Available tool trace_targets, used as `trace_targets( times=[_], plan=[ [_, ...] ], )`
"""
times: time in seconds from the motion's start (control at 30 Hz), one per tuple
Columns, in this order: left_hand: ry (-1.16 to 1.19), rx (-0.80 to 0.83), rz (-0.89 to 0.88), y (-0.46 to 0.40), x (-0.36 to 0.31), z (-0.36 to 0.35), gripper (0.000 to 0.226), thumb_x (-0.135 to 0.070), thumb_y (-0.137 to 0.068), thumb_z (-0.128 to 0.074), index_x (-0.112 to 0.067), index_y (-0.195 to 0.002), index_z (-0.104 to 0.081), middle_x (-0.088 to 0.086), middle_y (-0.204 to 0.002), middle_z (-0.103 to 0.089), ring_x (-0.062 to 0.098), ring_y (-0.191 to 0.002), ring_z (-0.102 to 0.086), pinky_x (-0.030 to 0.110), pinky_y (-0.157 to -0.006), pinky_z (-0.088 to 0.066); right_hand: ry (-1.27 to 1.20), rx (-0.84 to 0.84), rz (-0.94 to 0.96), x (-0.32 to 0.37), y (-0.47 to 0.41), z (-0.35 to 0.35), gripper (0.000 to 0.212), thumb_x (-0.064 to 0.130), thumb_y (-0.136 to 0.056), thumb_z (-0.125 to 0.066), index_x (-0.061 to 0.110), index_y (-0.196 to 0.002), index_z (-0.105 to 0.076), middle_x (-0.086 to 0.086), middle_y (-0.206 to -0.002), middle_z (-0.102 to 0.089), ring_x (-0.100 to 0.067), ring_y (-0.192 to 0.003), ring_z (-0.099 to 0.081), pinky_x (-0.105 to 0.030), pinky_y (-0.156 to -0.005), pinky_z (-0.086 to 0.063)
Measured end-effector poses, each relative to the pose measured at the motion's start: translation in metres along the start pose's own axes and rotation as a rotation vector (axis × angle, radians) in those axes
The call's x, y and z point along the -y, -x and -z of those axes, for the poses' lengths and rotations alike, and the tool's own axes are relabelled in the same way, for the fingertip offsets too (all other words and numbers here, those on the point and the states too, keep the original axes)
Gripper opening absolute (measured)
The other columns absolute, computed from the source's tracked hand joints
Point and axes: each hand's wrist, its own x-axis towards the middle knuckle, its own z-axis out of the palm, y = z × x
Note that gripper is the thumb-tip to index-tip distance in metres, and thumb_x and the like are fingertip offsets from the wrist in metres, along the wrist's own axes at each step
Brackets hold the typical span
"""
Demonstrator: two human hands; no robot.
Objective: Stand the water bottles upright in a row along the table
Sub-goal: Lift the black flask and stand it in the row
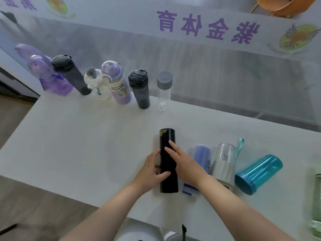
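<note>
A black flask (167, 138) with gold print lies on its side near the middle of the white table (83, 136). My left hand (152, 168) grips its left side, thumb across the body. My right hand (182, 160) rests on top of it from the right, fingers flat. Several bottles stand upright in a row at the table's far edge: a purple bunny bottle (50, 75), a dark grey bottle (69, 73), a small white one (97, 84), a lilac printed one (118, 84), another dark one (139, 87) and a clear one with a grey cap (164, 89).
To the right of the flask more bottles lie on their sides: a lavender one (202, 155), a clear and white one with a teal strap (225, 164) and a teal one (258, 173). A pale green object (317, 202) sits at the right border. A frosted glass wall (225, 75) backs the table.
</note>
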Motion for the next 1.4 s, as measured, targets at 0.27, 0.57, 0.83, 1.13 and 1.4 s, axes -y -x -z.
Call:
trace_targets(
  times=[0.27, 0.57, 0.83, 1.13, 1.4],
  plan=[
    [0.202, 0.069, 0.031, 0.002, -0.004, -0.007, 0.093, -0.018, -0.076, -0.075, -0.041, -0.144, -0.016, -0.013, -0.143, -0.036, -0.001, -0.114, -0.056, 0.036, -0.099, -0.050, 0.054, 0.061, -0.013, 0.002, 0.003, 0.001, 0.080, -0.007, -0.090, -0.048, 0.028, -0.154, -0.014, 0.014, -0.160, 0.015, -0.018, -0.112, -0.053, -0.010, -0.068, -0.030],
    [0.553, 0.110, 0.161, 0.013, -0.040, 0.017, 0.076, -0.033, -0.079, -0.071, -0.039, -0.143, -0.030, 0.003, -0.130, -0.058, 0.016, -0.107, -0.066, 0.037, -0.078, -0.056, -0.038, -0.096, 0.149, -0.002, 0.013, 0.009, 0.086, 0.006, -0.087, -0.064, 0.030, -0.153, -0.016, 0.011, -0.162, 0.000, -0.014, -0.144, -0.028, -0.022, -0.113, -0.029],
    [0.600, 0.105, 0.217, 0.014, -0.060, 0.023, 0.044, -0.042, -0.094, -0.053, -0.023, -0.133, -0.049, 0.006, -0.122, -0.065, 0.017, -0.099, -0.068, 0.028, -0.073, -0.052, -0.116, -0.325, 0.213, 0.004, 0.022, 0.012, 0.086, 0.020, -0.076, -0.078, 0.029, -0.145, -0.028, 0.007, -0.157, -0.030, -0.015, -0.137, -0.041, -0.033, -0.109, -0.040],
    [0.271, 0.050, 0.182, 0.006, -0.070, 0.031, 0.039, -0.047, -0.101, -0.032, -0.028, -0.127, -0.054, 0.000, -0.114, -0.066, 0.021, -0.104, -0.062, 0.034, -0.094, -0.052, -0.428, -0.330, 0.026, 0.017, 0.010, 0.044, 0.055, 0.027, -0.086, -0.071, 0.026, -0.133, -0.044, 0.013, -0.118, -0.060, -0.004, -0.111, -0.058, -0.027, -0.099, -0.048],
    [0.080, 0.067, 0.063, -0.001, -0.062, 0.036, 0.038, -0.020, -0.098, -0.044, -0.034, -0.133, -0.051, -0.012, -0.122, -0.057, -0.003, -0.109, -0.051, 0.022, -0.096, -0.041, -0.537, -0.567, -0.123, 0.021, -0.010, 0.030, 0.067, 0.030, -0.074, -0.081, 0.038, -0.124, -0.038, 0.017, -0.114, -0.054, -0.005, -0.107, -0.056, -0.030, -0.090, -0.053]
  ],
)
